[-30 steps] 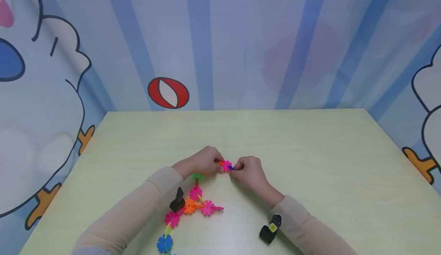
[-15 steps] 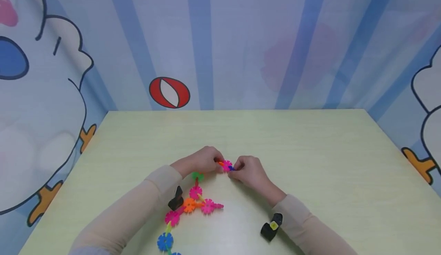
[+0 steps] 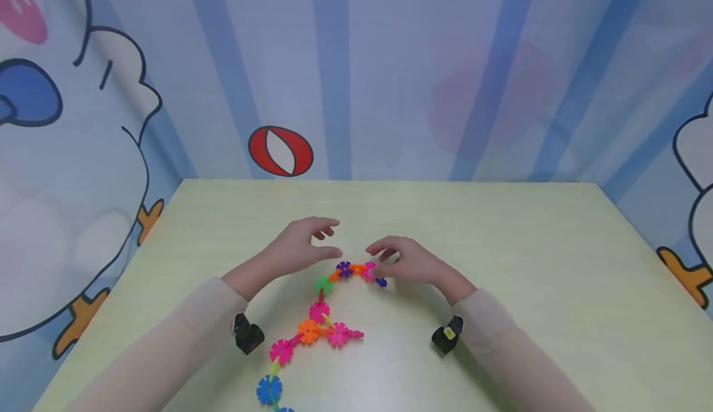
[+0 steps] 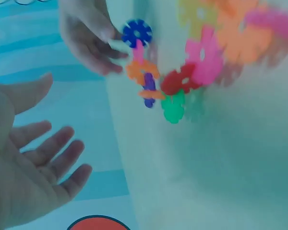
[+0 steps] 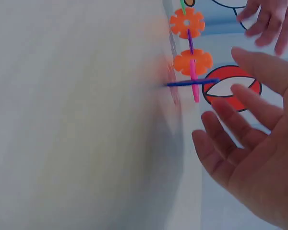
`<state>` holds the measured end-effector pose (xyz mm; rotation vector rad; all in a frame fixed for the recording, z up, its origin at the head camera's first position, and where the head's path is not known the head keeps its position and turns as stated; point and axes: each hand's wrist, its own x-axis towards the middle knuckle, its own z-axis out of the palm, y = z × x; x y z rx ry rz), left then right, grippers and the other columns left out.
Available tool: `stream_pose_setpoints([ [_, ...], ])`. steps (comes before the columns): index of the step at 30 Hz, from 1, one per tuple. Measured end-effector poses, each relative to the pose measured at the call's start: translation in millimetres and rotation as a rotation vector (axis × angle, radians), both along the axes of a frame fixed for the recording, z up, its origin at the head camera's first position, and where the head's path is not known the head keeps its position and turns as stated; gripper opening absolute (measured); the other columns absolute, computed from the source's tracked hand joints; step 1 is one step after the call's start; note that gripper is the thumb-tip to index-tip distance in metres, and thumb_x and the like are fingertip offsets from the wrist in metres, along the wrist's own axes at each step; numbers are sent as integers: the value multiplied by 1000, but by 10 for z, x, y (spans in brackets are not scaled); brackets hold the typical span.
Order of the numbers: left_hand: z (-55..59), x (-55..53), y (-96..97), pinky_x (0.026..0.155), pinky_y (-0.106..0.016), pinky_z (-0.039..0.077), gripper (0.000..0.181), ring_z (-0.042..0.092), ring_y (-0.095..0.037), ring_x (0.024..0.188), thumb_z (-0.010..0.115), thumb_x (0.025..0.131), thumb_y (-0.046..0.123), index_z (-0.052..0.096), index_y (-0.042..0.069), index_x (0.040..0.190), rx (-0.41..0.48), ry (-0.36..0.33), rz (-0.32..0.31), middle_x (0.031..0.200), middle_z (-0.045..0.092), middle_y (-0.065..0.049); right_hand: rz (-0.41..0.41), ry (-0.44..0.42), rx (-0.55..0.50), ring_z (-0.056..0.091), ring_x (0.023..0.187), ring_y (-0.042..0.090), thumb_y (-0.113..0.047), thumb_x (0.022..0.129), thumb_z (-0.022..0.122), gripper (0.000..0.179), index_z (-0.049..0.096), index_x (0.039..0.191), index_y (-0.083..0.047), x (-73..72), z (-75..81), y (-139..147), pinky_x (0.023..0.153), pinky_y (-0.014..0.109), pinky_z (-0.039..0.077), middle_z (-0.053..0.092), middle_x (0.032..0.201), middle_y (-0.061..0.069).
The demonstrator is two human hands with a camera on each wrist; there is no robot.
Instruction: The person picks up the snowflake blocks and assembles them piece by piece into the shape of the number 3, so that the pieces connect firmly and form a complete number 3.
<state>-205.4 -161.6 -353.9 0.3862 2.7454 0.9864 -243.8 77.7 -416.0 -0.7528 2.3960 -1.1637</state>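
A chain of interlocking snowflake discs curves over the table, its far end lying between my hands. That end has a pink disc (image 3: 369,270) with a dark blue disc (image 4: 137,32) slotted into it. Left of them come an orange disc (image 5: 193,62), a purple disc (image 3: 344,269) and a green disc (image 4: 173,107). My left hand (image 3: 295,248) hovers up and left of the purple disc, fingers spread and holding nothing. My right hand (image 3: 412,262) is just beside the pink disc, its fingers loosely bent with nothing pinched; in the right wrist view it looks apart from the chain.
Nearer me the chain goes on through an orange disc (image 3: 308,331), a pink side branch (image 3: 337,334) and a blue disc (image 3: 270,390), running off the lower frame edge. The pale table (image 3: 501,232) ends at a printed curtain (image 3: 401,90) behind.
Both hands have let go of the chain's far end. The left hand has moved left and up, the right slightly up and right. The purple disc now shows.
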Motion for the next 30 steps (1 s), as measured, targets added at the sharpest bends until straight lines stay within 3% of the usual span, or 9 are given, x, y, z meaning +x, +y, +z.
stream_pose_setpoints([
  [5, 11, 403, -158, 93, -46, 50, 59, 55, -30, 115, 72, 87, 24, 50, 8, 139, 70, 24, 146, 126, 59, -12, 92, -19, 18, 55, 115, 27, -23, 90, 67, 42, 60, 129, -8, -139, 44, -75, 91, 41, 50, 59, 129, 8],
  [8, -60, 667, -221, 94, -47, 48, 60, 55, -28, 115, 74, 86, 25, 50, 9, 138, 114, -25, 257, 127, 59, -11, 113, -41, 27, 55, 116, 26, -24, 90, 67, 41, 61, 128, -9, -179, 57, -124, 92, 40, 49, 59, 128, 6],
  [13, -279, 1060, -278, 92, -48, 49, 71, 53, -29, 116, 79, 80, 33, 49, 12, 140, 167, -185, 453, 130, 56, -10, 134, -64, 39, 57, 114, 23, -22, 90, 67, 37, 64, 125, -10, -216, 41, -203, 91, 37, 50, 62, 125, 4],
  [19, -707, 1350, -448, 82, -45, 53, 98, 51, -31, 112, 83, 66, 49, 39, 13, 145, 138, -411, 620, 133, 50, -15, 113, -69, 84, 60, 107, 18, -22, 88, 69, 32, 67, 119, -13, -244, 2, -286, 90, 33, 51, 65, 117, 0],
  [22, -807, 1473, -532, 76, -39, 53, 102, 55, -27, 102, 84, 65, 47, 34, 9, 146, 148, -520, 632, 127, 52, -16, 110, -67, 102, 60, 105, 17, -21, 88, 70, 31, 68, 118, -13, -245, -23, -313, 89, 32, 51, 66, 115, -1],
  [24, -803, 1545, -547, 74, -37, 53, 100, 56, -26, 95, 84, 68, 42, 33, 4, 145, 178, -575, 625, 121, 54, -18, 109, -66, 107, 60, 104, 17, -21, 88, 70, 31, 68, 118, -12, -243, -35, -327, 90, 32, 51, 66, 115, 0],
  [30, -760, 1687, -470, 71, -36, 55, 91, 58, -22, 85, 83, 75, 28, 32, -3, 143, 230, -631, 613, 106, 55, -16, 120, -46, 105, 62, 102, 18, -18, 88, 70, 30, 68, 118, -11, -241, -71, -348, 89, 33, 52, 66, 116, 2],
])
